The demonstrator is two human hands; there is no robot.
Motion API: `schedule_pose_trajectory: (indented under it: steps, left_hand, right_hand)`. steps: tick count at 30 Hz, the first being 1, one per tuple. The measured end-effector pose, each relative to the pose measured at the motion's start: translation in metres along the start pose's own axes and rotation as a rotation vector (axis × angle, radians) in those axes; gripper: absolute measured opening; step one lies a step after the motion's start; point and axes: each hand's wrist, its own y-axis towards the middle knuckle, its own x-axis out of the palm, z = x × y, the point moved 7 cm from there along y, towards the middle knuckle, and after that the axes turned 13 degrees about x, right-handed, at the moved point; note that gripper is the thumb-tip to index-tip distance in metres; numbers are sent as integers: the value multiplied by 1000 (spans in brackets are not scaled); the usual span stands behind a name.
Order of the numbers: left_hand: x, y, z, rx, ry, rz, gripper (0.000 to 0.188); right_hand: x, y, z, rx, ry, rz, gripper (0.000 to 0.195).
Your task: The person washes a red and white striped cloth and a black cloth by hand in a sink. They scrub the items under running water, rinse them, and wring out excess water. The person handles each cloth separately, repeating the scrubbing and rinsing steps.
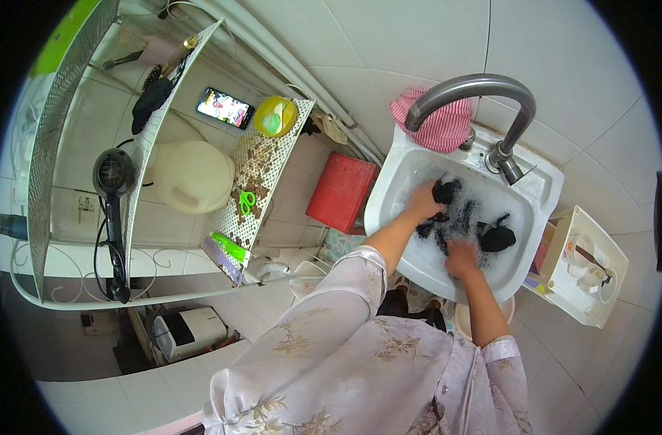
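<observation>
Black cloth [496, 237] lies in soapy water inside a white ceramic washbasin [385, 190], with parts of it under foam. My left hand [426, 201] is at the basin's left side, its fingers closed around a bunched piece of the black cloth. Lower down, near the front of the basin, my right hand [462, 258] touches the cloth in the suds; its fingertips are hidden by foam and water. A curved metal faucet [472, 87] arches over the back of the basin. A pink striped cloth [442, 122] sits on the back left rim.
Left of the basin stands a red box [343, 191]. A metal shelf rack [265, 157] holds a smartphone [225, 107], yellow bowl [275, 116], green-handled scissors [247, 202], plastic jug [195, 176] and hair dryer [113, 217]. A cream plastic container [597, 272] is to the right.
</observation>
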Motion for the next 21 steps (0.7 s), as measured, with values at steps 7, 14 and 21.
schedule_pose_trajectory:
  steps: [7,14,21]
  left_hand:
    - [-2,-60,96,322,394,-115,60]
    - [31,-67,47,286,414,38,45]
    - [-30,-30,122,218,402,-239,45]
  right_hand:
    - [9,6,7,27,-57,24,57]
    - [22,14,11,49,-51,-50,60]
    - [-4,-2,3,-38,-19,-103,60]
